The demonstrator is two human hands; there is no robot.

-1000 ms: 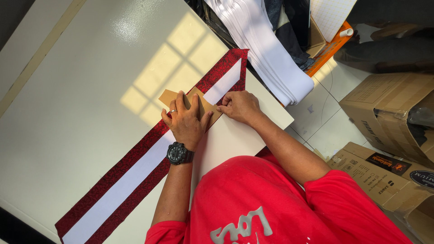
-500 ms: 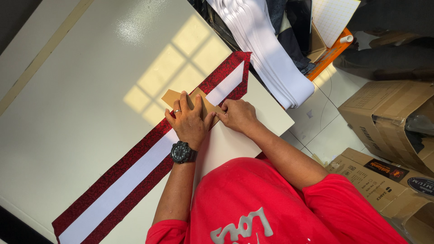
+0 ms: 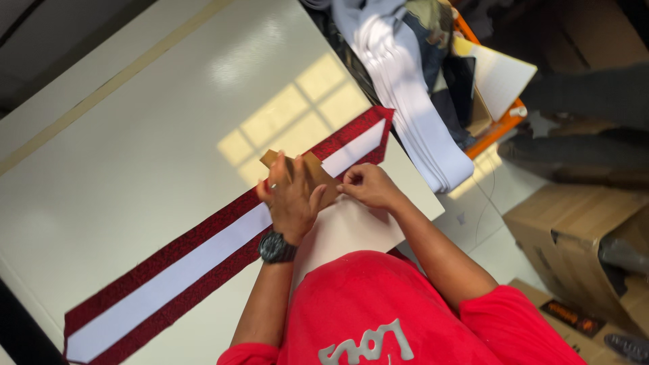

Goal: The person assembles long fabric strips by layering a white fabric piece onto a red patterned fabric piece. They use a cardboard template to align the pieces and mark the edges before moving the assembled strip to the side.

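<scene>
Pressing flat is what counts here: your left hand (image 3: pixel 292 199) lies spread, palm down, on the brown cardboard template (image 3: pixel 303 169), which sits on the long strip of red-bordered white fabric (image 3: pixel 223 240) stretched slantwise across the white table (image 3: pixel 135 149), near the strip's pointed far end. Keep that palm heavy and the fingers fanned so the template cannot creep while the other hand works. Your right hand (image 3: pixel 365 186) is curled just beside it, fingertips pinched at the template's near edge where the cloth meets it; from this angle you cannot quite tell whether it nips the red border, the card or both, so it seems a fold is being drawn against the card edge. Pull the cloth snug to that edge, not past it, and keep the red border even on both sides of the white middle. A sheet of white card (image 3: pixel 351 226) lies under your right wrist, touching the strip. By count: one fabric strip, one cardboard template, one white card, one black wristwatch (image 3: pixel 276 247) on the left wrist, one stack of folded white cloth (image 3: pixel 412 115) beyond the table edge, and at least two brown cardboard boxes (image 3: pixel 574 236) on the floor.
</scene>
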